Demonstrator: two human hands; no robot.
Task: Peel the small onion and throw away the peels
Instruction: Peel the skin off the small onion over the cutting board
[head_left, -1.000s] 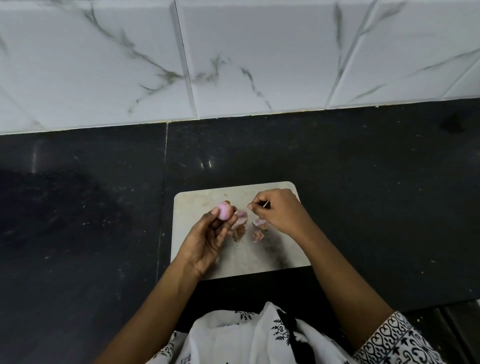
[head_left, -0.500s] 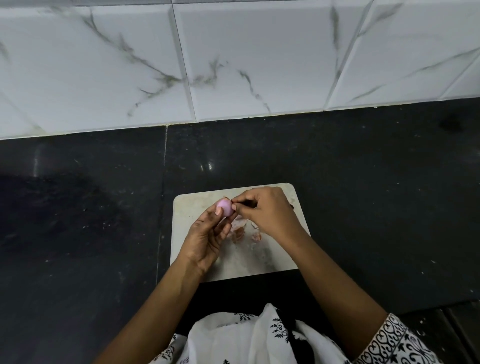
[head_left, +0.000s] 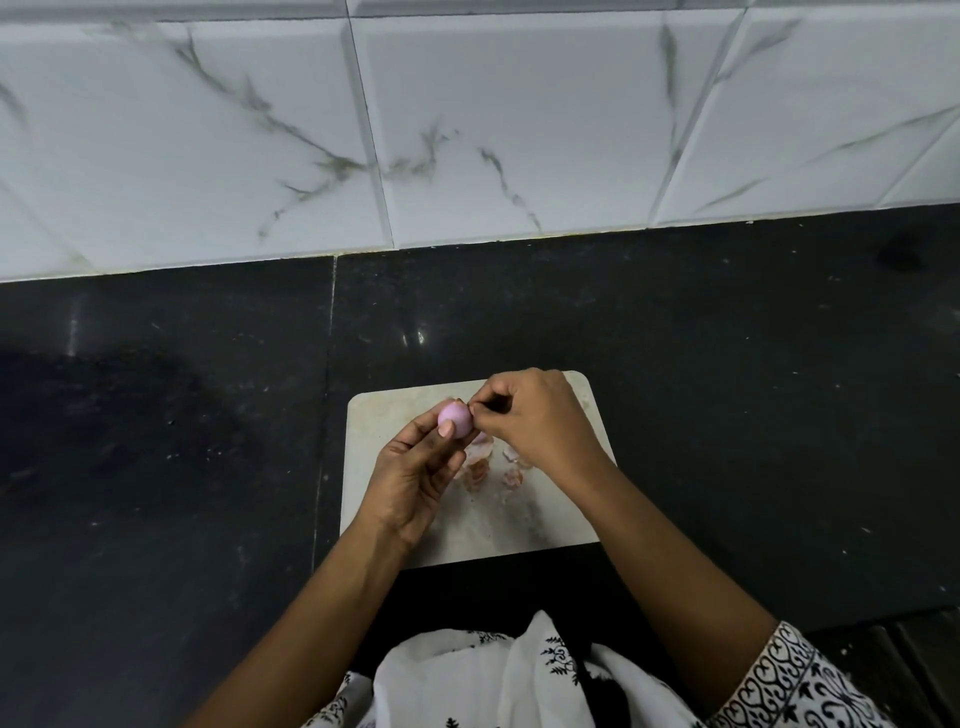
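Observation:
A small pink onion (head_left: 453, 418) sits between the thumb and fingertips of my left hand (head_left: 415, 475), held just above the pale cutting board (head_left: 384, 415). My right hand (head_left: 535, 418) is curled, and its fingertips pinch at the onion's upper right side, where a bit of skin shows. Several thin pinkish-brown peels (head_left: 480, 462) lie on the board below both hands, partly hidden by my right wrist.
The board lies on a dark stone counter (head_left: 727, 389) that stretches wide to the left and right. A white marble-patterned tiled wall (head_left: 467, 130) rises behind it. My white printed clothing (head_left: 493, 680) fills the bottom edge.
My right hand moved left from above the peels to the onion and now pinches at its top. My left hand turned the onion slightly and keeps holding it.

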